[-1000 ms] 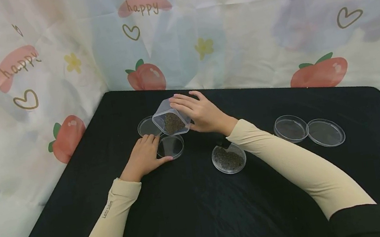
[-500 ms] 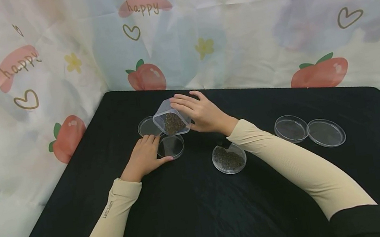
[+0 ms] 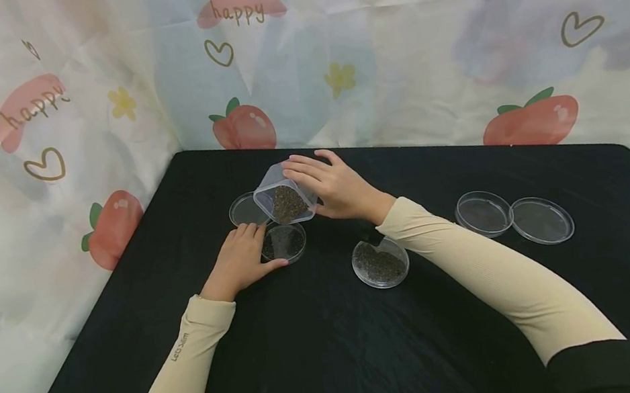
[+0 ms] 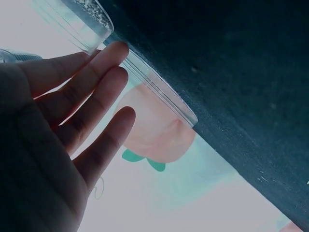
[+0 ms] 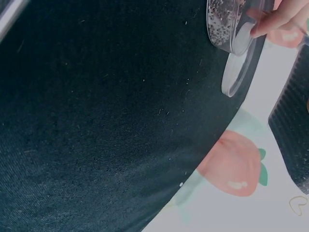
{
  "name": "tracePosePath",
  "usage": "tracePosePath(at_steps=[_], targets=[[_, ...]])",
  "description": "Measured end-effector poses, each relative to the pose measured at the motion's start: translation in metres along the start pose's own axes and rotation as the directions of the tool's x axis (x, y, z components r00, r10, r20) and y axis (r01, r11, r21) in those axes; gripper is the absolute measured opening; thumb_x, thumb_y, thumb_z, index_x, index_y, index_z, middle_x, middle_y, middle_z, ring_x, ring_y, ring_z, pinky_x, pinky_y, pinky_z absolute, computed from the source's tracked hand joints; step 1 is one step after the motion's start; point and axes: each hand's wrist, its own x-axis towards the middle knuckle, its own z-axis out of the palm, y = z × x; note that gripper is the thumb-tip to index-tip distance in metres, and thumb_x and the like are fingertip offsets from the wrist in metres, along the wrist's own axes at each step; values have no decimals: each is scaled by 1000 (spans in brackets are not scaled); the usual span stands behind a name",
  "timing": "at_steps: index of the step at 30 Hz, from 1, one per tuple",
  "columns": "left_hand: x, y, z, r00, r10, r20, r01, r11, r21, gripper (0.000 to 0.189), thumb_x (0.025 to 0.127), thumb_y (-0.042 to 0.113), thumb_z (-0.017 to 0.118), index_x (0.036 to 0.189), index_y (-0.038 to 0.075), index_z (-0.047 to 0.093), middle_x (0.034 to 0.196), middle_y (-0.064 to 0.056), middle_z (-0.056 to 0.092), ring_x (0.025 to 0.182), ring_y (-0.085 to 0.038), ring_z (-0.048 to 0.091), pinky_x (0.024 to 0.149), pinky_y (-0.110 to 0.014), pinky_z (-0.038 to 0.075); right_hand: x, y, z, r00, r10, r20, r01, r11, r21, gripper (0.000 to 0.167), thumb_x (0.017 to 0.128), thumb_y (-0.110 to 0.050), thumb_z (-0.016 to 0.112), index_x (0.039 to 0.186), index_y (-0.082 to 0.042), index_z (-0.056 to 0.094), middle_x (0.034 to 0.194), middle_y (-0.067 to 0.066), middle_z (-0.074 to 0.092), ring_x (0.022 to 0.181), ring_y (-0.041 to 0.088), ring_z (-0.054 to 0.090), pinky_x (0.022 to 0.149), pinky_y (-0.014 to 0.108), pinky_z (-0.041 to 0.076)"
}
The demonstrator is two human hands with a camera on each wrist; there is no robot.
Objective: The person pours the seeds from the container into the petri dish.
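My right hand [image 3: 340, 186] grips a translucent plastic container [image 3: 271, 178], tilted with its mouth toward me. Dark brown granules [image 3: 288, 204] are heaped along its lower side. Just below the container's lip sits a clear petri dish [image 3: 287, 247]. My left hand [image 3: 235, 259] holds that dish, thumb along the near rim and index finger at the far left rim. Its other fingers [image 4: 104, 99] extend past the dish in the left wrist view. Some granules [image 5: 222, 21] lie inside the dish in the right wrist view. A clear round lid [image 3: 244, 210] lies behind it.
Another petri dish [image 3: 382, 269] of dark granules stands nearer the middle, partly overlapped by a black object [image 3: 371, 235] by the right sleeve. To the right, a clear dish [image 3: 482, 213] and a clear lid [image 3: 541, 220] lie side by side on the black tablecloth [image 3: 339, 356].
Dark granules now show in the petri dish at my left hand, which looked bare one second ago. Both hands and the tilted container have hardly moved.
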Motion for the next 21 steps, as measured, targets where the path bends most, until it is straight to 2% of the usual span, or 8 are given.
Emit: tracePosePath(at_steps=[21], targets=[[1, -1, 4, 1000, -2, -4, 2, 1000, 7, 88, 80, 66, 57, 135, -1, 47, 126, -18, 56, 117, -33, 51, 101, -47, 41, -1, 2, 1, 1000, 2, -1, -2, 1000, -17, 83, 64, -21, 86, 135, -6, 47, 140, 10, 49, 131, 25, 45, 103, 52, 36]])
